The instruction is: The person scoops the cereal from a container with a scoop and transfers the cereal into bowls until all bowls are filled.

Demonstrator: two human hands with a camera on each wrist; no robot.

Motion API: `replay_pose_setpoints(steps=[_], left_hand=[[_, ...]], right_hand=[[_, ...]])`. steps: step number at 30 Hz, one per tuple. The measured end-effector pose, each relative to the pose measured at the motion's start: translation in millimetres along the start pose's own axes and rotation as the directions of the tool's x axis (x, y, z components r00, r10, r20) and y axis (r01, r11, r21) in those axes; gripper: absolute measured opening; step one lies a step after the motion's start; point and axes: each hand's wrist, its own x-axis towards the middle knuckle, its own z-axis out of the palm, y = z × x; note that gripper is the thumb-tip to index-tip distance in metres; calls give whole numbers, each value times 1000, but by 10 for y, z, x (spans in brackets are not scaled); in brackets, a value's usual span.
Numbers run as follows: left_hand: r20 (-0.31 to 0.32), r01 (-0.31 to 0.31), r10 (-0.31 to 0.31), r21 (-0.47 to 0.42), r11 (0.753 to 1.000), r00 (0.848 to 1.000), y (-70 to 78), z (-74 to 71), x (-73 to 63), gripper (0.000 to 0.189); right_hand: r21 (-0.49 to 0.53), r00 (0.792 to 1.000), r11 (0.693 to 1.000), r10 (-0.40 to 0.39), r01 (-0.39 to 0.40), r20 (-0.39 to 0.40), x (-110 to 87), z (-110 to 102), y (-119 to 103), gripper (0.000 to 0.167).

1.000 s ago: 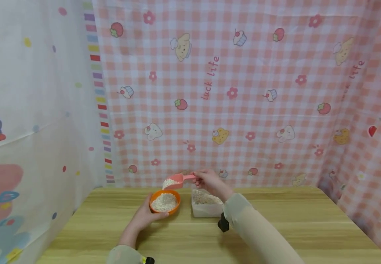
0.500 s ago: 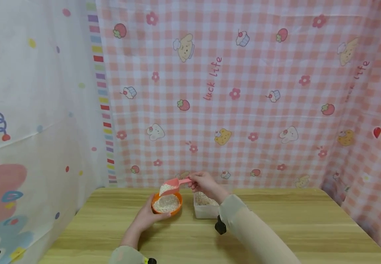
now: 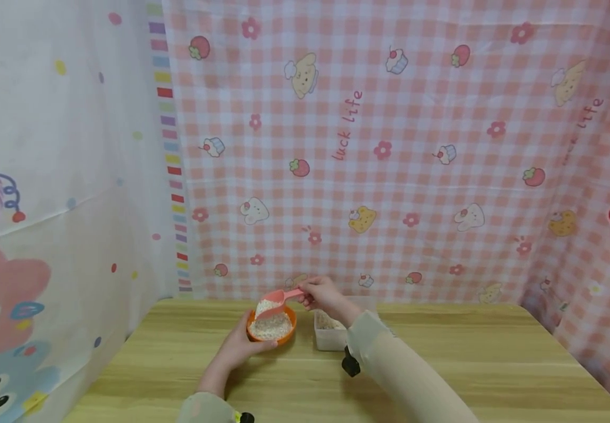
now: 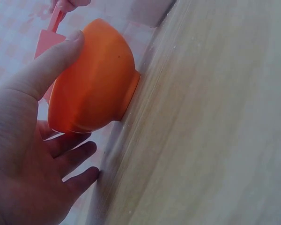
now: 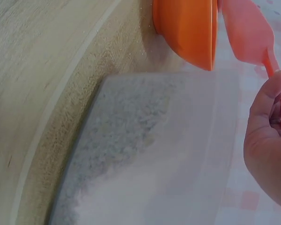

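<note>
My left hand (image 3: 240,345) holds an orange bowl (image 4: 96,79) by its side, thumb near the rim and fingers spread round the far side. The bowl stands on the wooden table with pale grain (image 3: 271,326) in it. My right hand (image 3: 323,294) pinches the handle of a pink scoop (image 3: 275,302). Some pale grain shows in the scoop, which tips down to the left with its lip over the bowl's far rim. In the right wrist view, the scoop (image 5: 248,33) hangs beside the bowl (image 5: 189,33), and its contents are hidden.
A translucent plastic container (image 3: 330,339) with more grain stands right of the bowl, partly hidden under my right forearm. The wooden table (image 3: 458,358) stretches to both sides. A pink checked curtain (image 3: 416,176) hangs behind it, and a white patterned one (image 3: 99,205) on the left.
My right hand has lowered the scoop and moved it left toward the bowl, tilting it down over the rim. My left hand keeps its hold on the bowl. The head view has shifted slightly.
</note>
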Motion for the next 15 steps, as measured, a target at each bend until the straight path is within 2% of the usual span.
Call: replay_pose_setpoints(steps=[3,7,15], left_hand=[[3,-5,5,1,1000,1000,1,11,0,113],[5,-15,15,0,1000,1000,-8,20,8,113],[-1,-6,6,-13,1000,1000,-1,2,0,113]], right_hand=[[-45,1000,999,1,-2,-18,15,45,3,26],[-127,999,991,-38,34,-32,3,133,-17,26],[-275,992,956,-116,101,-39,-9,312,-107,24]])
